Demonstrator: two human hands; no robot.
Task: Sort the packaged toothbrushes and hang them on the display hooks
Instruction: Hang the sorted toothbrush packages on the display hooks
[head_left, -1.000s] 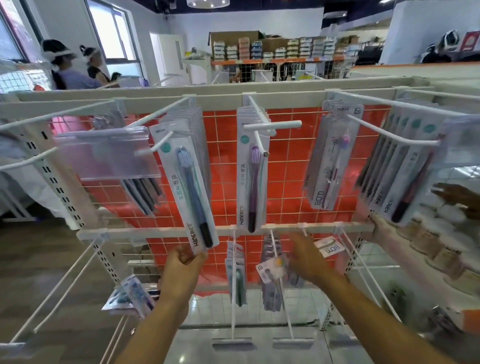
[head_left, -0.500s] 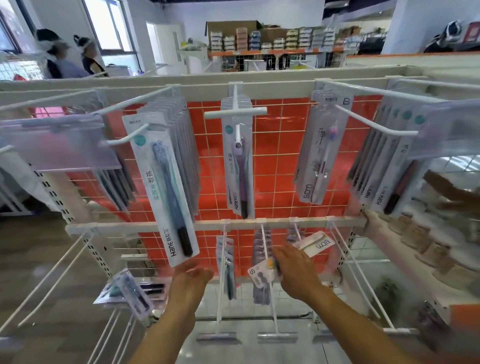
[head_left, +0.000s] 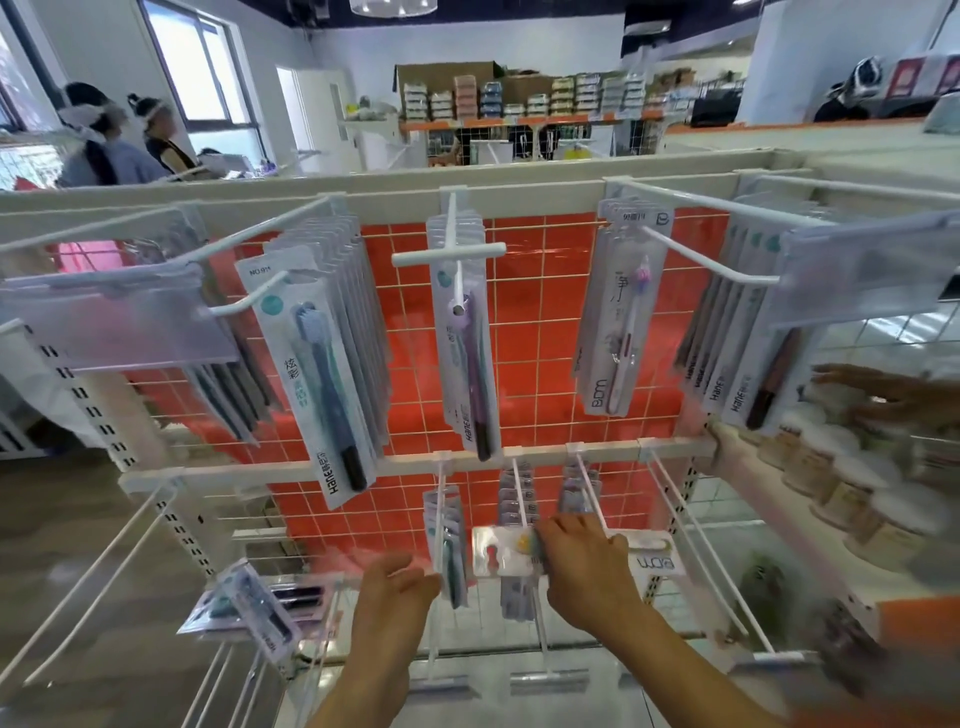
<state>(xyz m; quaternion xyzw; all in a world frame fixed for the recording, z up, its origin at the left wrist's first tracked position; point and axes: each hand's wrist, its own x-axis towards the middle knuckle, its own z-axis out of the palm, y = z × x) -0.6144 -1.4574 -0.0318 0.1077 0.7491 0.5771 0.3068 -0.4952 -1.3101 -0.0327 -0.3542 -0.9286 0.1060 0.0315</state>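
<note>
Since a second ago, left hand (head_left: 395, 582) is dropping off the Hane pack's (head_left: 322, 384) bottom edge, now hovering below, fingers relaxed, holding nothing. Display rack (head_left: 363, 465) is carrying hanging toothbrush packs on both rows. Right hand (head_left: 584, 564) is gripping a flat blister pack (head_left: 501, 558) sideways against the lower hooks (head_left: 522, 499).

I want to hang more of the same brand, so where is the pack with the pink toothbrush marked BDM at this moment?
In the head view the BDM pack hangs on the upper row, right of centre, between the purple toothbrush pack and the Hane packs at the right.
</note>
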